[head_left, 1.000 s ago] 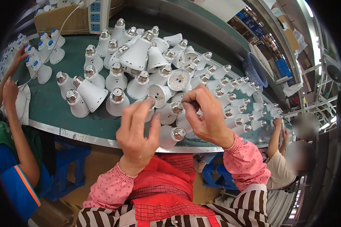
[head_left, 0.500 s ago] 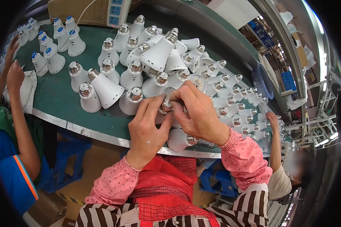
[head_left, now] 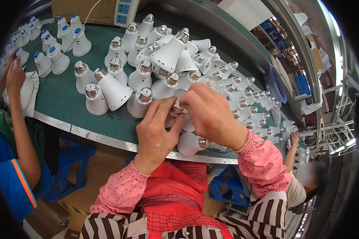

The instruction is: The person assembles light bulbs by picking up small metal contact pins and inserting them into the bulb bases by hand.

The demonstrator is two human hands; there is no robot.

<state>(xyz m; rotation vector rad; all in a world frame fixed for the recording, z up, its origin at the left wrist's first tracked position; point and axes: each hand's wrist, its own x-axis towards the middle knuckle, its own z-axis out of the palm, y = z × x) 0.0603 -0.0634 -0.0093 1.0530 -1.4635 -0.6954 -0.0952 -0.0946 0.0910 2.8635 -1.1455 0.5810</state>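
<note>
Between my hands a white bulb housing with a silver screw cap stands upright. My left hand has its thumb and fingers closed round that cap from the left. My right hand is bent over the cap's right side, fingers pressed together; whatever they pinch is hidden. Just below my right hand another bulb housing lies on its side near the table edge. To the left an upright housing stands beside my left fingers, and a tilted one leans among its neighbours.
Several white housings are heaped behind my hands. Blue-capped housings stand on the green table at left. A power strip, a cable, a blue basket and co-workers' arms are also around.
Both hands came together at one cap from apart, and the right hand has since turned over it. The view has shifted, so the housings appear further right.
</note>
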